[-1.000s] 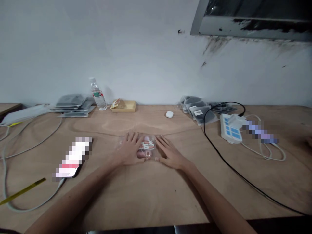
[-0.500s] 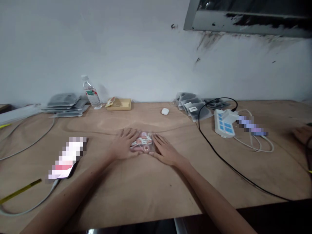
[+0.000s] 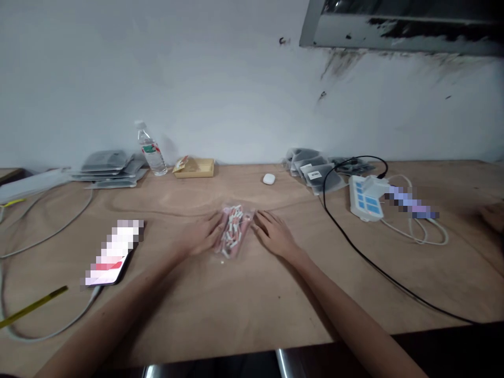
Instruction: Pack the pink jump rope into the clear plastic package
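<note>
On the table between my hands lies a clear plastic bag (image 3: 235,231), turned at a slant. Small white and orange-pink pieces fill it, with something pink beneath them; their kind is too blurred to tell. My left hand (image 3: 201,234) rests palm down, its fingertips at the bag's left edge and its fingers stretched out. At the bag's upper right edge are the fingertips of my right hand (image 3: 274,233), which also lies open and flat. Whether the right fingers touch the plastic, I cannot tell.
A charging phone (image 3: 116,252) lies left. Along the wall are stacked grey pouches (image 3: 106,170), a water bottle (image 3: 151,152), a shallow yellow box (image 3: 195,168), a white case (image 3: 269,179) and more pouches (image 3: 315,170). A power strip (image 3: 364,199) and black cable (image 3: 354,249) lie right, near another person's hand (image 3: 492,216).
The bag has turned from lying roughly crosswise to a steep slant, showing more of itself. My left hand has come off its top to its left side.
</note>
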### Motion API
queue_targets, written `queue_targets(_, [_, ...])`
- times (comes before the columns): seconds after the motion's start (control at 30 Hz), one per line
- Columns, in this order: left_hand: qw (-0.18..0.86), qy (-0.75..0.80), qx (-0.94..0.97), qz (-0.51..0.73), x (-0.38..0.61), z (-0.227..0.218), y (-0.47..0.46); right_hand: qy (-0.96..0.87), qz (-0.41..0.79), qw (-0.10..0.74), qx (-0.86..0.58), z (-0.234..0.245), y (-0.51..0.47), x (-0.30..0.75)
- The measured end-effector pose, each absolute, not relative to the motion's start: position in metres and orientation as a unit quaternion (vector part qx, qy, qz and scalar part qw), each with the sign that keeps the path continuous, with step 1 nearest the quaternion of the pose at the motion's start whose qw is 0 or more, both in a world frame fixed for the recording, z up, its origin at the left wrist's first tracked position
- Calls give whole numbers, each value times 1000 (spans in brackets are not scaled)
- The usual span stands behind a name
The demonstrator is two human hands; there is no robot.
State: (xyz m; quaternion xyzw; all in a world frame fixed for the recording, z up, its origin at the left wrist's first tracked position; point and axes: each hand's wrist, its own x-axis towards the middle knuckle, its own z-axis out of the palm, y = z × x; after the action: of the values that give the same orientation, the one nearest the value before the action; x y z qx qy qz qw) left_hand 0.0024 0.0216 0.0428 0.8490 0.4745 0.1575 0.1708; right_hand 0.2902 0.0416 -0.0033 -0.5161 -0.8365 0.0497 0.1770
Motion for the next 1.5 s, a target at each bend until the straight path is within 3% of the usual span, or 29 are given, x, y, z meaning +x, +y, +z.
queue_targets(0.1, [235,498,808,209,-3,26,27,-853,32,148,-499,0,46,288])
queue_targets(0.2, [170,487,826,228,-8,9,28,-870,25,122,-476,1,50,286])
queue_targets(0.33, [83,495,852,151,-8,-2,26,-873,54,118,-470,-2,53,291])
queue_targets(0.47, [49,503,858,91,-5,-4,24,-884,84,115,-444,-3,51,301])
queue_targets(0.87, [-9,545,837,54,1,-6,21,-901,10,64,-428,-9,49,302])
queue_targets(1.5, [-17,541,840,34,6,-9,23,-894,5,46,-446,-8,48,298])
